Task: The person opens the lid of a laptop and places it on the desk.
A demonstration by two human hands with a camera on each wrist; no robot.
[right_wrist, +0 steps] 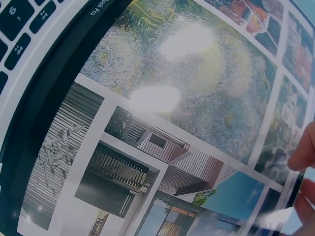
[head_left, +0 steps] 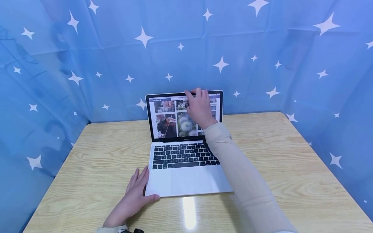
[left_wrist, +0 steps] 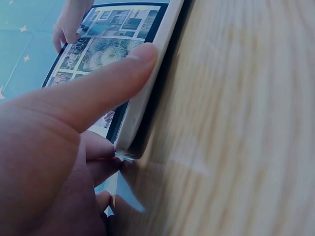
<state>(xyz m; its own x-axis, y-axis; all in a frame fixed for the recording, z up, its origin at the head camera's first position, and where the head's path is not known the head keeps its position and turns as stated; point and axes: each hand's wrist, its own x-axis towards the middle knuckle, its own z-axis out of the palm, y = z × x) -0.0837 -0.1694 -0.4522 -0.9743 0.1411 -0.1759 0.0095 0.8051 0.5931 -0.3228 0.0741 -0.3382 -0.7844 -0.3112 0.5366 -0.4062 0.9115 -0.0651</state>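
An open silver laptop faces me on the wooden table, its screen lit with a page of photos. At the upper edge of that screen, my right hand holds the lid, fingertips over the rim and thumb on the front side. In the right wrist view, fingertips show at the far edge of the display. My left hand braces the base's near left corner. Its thumb lies straight across the front edge, while the other fingers reach along the left side. My right forearm hides part of the keyboard.
The light wooden table extends to both sides of the laptop. A blue curtain with white stars hangs behind and around it. Light glares off the tabletop by the laptop's front edge.
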